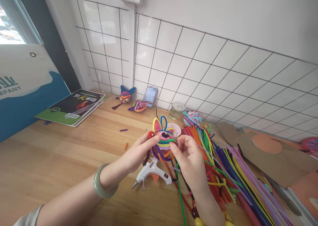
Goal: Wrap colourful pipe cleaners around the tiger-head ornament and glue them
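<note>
Between my two hands is a round ornament (162, 153) covered in coloured pipe cleaners, with pointed yellow-and-pink ears, a blue loop on top and a dark eye. My left hand (139, 149) grips its left side, thumb lying on the front near the eye. From the right, my right hand (190, 158) pinches at its front edge with thumb and fingers; any small piece between those fingertips is hidden. A white hot glue gun (154, 171) lies on the table just below the ornament, its nozzle pointing left.
Bundles of coloured pipe cleaners (248, 176) spread over the right side beside brown cardboard (243, 149). Along the tiled wall stand finished-looking ornaments (126, 96), a glass jar (176, 110) and a striped ball (192, 118). A magazine (74, 106) lies at the back left.
</note>
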Available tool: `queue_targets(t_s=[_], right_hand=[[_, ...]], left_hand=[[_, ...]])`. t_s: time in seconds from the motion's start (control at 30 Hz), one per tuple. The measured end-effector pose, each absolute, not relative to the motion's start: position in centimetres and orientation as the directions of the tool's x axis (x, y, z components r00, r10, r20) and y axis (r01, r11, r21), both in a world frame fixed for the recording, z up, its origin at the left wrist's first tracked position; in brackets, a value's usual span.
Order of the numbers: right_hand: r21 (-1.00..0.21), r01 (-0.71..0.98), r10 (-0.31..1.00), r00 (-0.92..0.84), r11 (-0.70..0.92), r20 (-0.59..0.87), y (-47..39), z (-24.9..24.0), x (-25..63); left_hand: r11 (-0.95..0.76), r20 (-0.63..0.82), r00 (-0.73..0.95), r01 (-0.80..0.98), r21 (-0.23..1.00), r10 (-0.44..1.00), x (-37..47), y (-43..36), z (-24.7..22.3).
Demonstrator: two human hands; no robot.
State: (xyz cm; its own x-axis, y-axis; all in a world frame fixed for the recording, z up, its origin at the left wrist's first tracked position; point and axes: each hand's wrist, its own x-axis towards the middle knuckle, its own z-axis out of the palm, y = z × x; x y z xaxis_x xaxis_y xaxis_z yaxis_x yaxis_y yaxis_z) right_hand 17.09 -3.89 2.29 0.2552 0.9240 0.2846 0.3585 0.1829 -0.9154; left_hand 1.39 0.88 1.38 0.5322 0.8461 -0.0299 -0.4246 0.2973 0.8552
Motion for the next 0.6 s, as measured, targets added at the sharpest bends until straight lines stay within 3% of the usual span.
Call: queue_targets(t_s=[0.33,0.6], right_hand=[[-0.936,0.295,0.927,0.259,0.193,0.272,-3.71,1.75,16.72],[-0.985,0.109,0.956,0.248,0.131,0.154,-4.15,1.73,17.38]], left_hand=[[0.237,-0.04,0.487,-0.352,0.905,0.873,1.44,1.06,1.04],[0.204,-0.046,0.469,-0.292,0.934,0.882,1.48,1.13,0.49]])
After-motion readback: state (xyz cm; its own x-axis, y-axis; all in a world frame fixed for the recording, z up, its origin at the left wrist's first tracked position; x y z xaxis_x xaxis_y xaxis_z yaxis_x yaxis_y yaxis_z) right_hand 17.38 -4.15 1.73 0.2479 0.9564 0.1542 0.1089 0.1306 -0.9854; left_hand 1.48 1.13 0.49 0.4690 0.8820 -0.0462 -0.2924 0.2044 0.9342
